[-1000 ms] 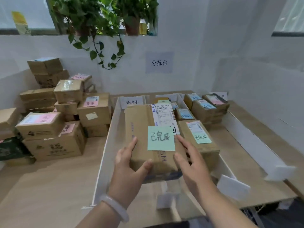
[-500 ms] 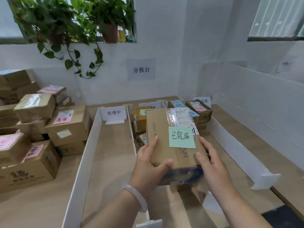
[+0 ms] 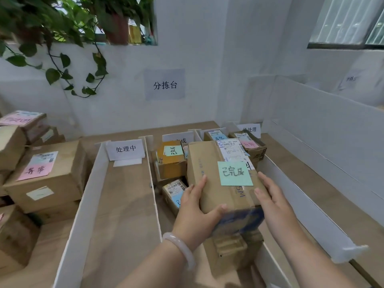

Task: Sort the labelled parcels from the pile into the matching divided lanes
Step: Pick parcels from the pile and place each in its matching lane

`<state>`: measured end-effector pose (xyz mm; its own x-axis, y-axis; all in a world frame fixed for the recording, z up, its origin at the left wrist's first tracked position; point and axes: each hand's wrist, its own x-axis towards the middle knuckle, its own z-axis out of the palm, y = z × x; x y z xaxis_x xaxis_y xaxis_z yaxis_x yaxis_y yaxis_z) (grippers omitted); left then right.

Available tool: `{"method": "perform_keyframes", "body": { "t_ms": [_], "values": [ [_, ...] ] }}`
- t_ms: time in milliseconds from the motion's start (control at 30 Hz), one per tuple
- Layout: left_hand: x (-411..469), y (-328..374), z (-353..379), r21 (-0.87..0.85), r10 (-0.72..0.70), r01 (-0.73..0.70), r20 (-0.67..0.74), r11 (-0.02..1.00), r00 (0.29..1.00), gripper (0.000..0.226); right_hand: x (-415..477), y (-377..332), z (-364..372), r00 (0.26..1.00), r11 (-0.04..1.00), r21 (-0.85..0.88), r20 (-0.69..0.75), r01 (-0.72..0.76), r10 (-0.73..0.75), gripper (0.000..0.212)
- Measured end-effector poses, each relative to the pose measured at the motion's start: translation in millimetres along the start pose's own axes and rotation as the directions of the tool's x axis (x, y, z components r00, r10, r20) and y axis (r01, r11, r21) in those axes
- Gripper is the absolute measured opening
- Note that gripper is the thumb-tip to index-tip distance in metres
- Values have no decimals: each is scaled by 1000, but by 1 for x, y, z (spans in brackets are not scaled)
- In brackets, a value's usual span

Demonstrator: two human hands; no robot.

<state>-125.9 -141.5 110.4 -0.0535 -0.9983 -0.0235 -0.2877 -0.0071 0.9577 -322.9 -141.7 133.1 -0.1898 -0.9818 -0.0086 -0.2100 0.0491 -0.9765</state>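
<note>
I hold a long cardboard parcel (image 3: 209, 175) with a green sticky note (image 3: 234, 173) and a white shipping label above the middle lane. My left hand (image 3: 197, 213) grips its near left corner, thumb across the front edge. My right hand (image 3: 272, 202) presses flat against its right side. Below it in the middle lane (image 3: 164, 223) lie other parcels, among them a yellow box (image 3: 170, 163) with a green note. The left lane (image 3: 124, 204) carries a white sign (image 3: 125, 149). The pile (image 3: 45, 175) of pink-labelled boxes stands at the left.
White dividers (image 3: 153, 196) separate the lanes. The right lane holds boxes with blue and pink notes (image 3: 247, 144) at its far end. A tall white partition (image 3: 324, 129) rises on the right. A trailing plant (image 3: 62, 38) hangs from the windowsill.
The view swung right, so the pile slid off to the left. The parcel moved from over the left lane to over the middle lane, both hands still on it.
</note>
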Motion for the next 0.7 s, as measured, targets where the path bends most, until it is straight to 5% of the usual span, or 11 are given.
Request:
{"method": "perform_keyframes", "body": {
  "t_ms": [333,533,700],
  "values": [
    [28,9,34,112,-77,81,-39,990,996,84,56,3,-33,955,961,-274,272,-45,122,49],
    [12,19,26,359,-48,102,-156,928,987,84,58,-16,-31,908,715,-582,376,388,-186,65],
    [-34,24,-16,704,155,125,-321,699,934,77,40,-35,14,648,486,-456,666,746,-369,61]
  ]
}}
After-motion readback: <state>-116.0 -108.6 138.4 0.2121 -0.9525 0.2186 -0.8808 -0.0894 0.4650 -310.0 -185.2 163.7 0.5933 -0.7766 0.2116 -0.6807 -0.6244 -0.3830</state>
